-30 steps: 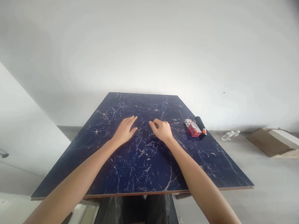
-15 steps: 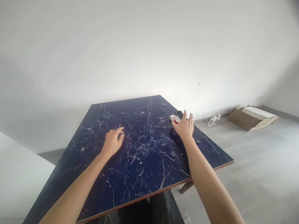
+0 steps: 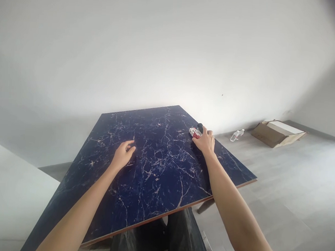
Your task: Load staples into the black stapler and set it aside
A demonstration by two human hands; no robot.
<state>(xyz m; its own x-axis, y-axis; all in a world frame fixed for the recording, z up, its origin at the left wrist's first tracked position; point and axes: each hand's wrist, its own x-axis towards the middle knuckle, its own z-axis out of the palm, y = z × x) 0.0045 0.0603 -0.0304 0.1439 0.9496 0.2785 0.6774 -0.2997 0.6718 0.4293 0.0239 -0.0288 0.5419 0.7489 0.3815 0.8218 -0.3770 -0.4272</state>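
Observation:
On the dark blue marble-patterned table [image 3: 159, 191], my right hand [image 3: 205, 142] is at a small red-and-white box [image 3: 194, 133] near the right edge. Its thumb lies along the box's near side and its fingers curl over the right part of it, hiding that part. A small black object [image 3: 200, 127] shows just behind the box, close to my fingertips; its kind is unclear. My left hand [image 3: 123, 154] hovers low over the table's left half, or rests lightly on it. Its fingers are loosely bent, apart from the thumb, with nothing held.
A pale wall [image 3: 148, 50] rises behind the table's far edge. On the floor to the right lie clear plastic bottles [image 3: 235, 136] and a cardboard box [image 3: 275, 134]. My legs [image 3: 182, 233] are below the near table edge.
My right hand's spread fingers have come down and closed in around the small box. The left hand has shifted slightly left. The view has moved a little.

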